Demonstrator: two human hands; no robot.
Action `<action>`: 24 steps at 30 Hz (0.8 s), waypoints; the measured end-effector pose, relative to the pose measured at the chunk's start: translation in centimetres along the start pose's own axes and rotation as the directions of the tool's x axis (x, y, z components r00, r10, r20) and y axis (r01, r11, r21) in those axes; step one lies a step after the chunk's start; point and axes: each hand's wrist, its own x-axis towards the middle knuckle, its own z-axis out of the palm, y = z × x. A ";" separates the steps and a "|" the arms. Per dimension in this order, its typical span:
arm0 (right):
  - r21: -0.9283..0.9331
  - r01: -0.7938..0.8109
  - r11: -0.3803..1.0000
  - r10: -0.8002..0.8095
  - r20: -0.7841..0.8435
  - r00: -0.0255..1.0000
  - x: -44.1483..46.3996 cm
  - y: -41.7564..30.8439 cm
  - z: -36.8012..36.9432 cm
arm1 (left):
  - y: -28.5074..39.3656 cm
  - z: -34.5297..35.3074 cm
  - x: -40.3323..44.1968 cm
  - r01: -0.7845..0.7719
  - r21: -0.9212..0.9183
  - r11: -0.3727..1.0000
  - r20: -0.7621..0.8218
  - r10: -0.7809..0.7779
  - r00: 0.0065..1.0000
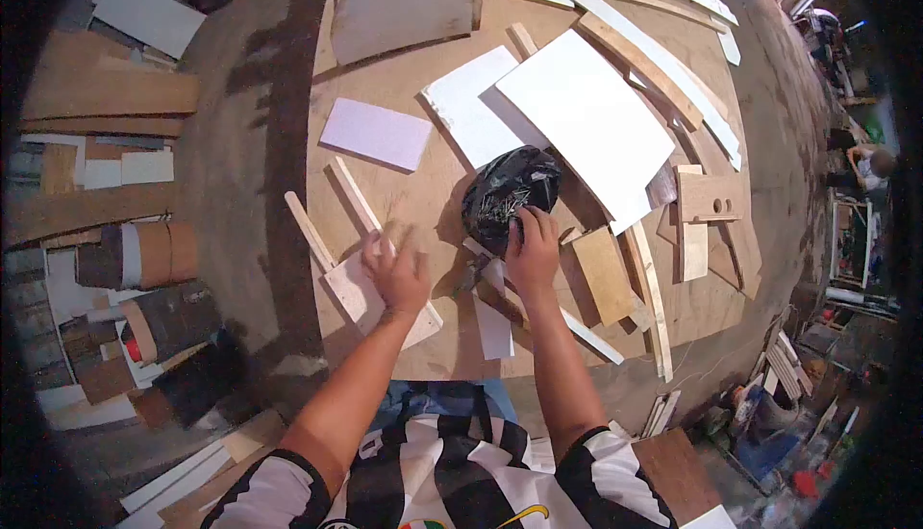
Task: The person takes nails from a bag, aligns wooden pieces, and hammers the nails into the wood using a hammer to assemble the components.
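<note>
My right hand (pixel 533 252) reaches to the near edge of an open black plastic bag (pixel 486 186). Its fingers are bent together at a pile of thin metal nails (pixel 508 204) inside; what they pinch is too small to make out. Over a pale wooden board (pixel 352 295) is my left hand (pixel 396 271), fingers apart and partly smeared by motion, with nothing visible in it. Two narrow wooden strips, a left one (pixel 309 229) and a right one (pixel 352 192), stick out from the board's far side. Between my hands lies a dark-headed tool (pixel 469 277), partly hidden.
Beyond the bag lie a large white panel (pixel 586 111) and a pinkish panel (pixel 375 134). A yellowish block (pixel 604 276) and long strips (pixel 650 303) lie on the right. A curved panel (pixel 404 5) is at the table's far side. Stacked wood offcuts (pixel 111 96) stand at left.
</note>
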 end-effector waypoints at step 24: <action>-0.140 -0.045 0.989 0.082 0.269 0.960 6.3 1.9 2.8 | 9.3 3.6 7.0 -0.153 -0.337 0.929 0.356 0.276 0.893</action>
